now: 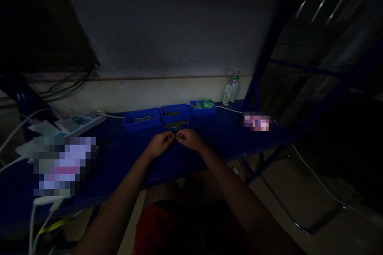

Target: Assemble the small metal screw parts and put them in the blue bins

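My left hand (160, 143) and my right hand (189, 139) meet fingertip to fingertip over the blue table (176, 163). Both are closed in a pinch; whatever sits between the fingers is too small and dark to make out. Just beyond them lies a loose pile of small brassy metal pieces (178, 124). Behind that pile stands a blue bin (175, 118) with similar small pieces inside. To its left, another blue bin (142, 125) contains thin silvery pins or nails (144, 118). A third blue bin (203, 111), on the right, holds crumpled greenish plastic (207, 104).
A clear bottle (231, 89) stands at the back right against the wall. White power strips (79, 124) with plugs and cables lie at the left. Blurred-out items rest at the table's left and right. A cable (317, 191) hangs off the right side.
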The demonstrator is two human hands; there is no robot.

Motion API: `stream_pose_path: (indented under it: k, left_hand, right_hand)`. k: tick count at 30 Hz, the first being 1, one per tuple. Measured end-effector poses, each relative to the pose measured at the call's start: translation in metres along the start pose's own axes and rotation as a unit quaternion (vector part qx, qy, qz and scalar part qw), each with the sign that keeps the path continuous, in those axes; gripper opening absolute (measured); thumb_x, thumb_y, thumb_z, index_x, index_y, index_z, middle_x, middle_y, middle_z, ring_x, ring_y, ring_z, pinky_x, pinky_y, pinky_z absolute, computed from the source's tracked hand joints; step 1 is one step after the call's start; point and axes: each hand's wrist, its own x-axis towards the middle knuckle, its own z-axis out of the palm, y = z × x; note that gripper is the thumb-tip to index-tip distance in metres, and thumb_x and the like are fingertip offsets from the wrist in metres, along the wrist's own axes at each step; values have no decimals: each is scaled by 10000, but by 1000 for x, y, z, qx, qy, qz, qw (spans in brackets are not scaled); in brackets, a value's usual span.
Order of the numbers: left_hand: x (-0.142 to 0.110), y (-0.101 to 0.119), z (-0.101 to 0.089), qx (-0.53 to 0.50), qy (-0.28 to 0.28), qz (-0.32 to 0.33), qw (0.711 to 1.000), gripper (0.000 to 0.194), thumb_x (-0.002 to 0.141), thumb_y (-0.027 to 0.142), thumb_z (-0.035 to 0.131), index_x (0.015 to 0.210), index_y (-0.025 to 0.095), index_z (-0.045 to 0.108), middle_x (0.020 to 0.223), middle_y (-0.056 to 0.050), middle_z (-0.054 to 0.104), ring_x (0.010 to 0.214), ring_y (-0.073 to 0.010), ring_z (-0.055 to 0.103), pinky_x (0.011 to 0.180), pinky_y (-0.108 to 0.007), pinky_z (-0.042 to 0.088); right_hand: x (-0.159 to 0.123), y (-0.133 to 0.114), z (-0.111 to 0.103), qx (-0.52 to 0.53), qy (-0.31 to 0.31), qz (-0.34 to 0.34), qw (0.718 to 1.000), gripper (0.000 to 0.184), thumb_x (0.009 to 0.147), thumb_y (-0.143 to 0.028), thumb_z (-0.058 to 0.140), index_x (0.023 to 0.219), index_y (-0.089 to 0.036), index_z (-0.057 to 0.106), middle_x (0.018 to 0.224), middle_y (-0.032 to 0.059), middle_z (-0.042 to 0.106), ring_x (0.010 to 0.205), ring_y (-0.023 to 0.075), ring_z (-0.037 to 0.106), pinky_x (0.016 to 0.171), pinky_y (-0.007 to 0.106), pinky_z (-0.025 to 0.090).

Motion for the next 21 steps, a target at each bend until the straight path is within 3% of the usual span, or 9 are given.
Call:
stream_pose_path:
  k: [21]
  left_hand:
    - [0, 1, 1, 0, 11, -4, 1000, 277, 855, 376, 367, 870, 186, 568, 746, 13, 601, 657, -133, 551, 621, -219, 379]
  right_hand:
    - [1, 1, 1, 14, 5, -5, 1000, 152, 811, -284, 493, 852, -189, 605, 774, -5, 611, 658, 87, 519, 621, 192, 365]
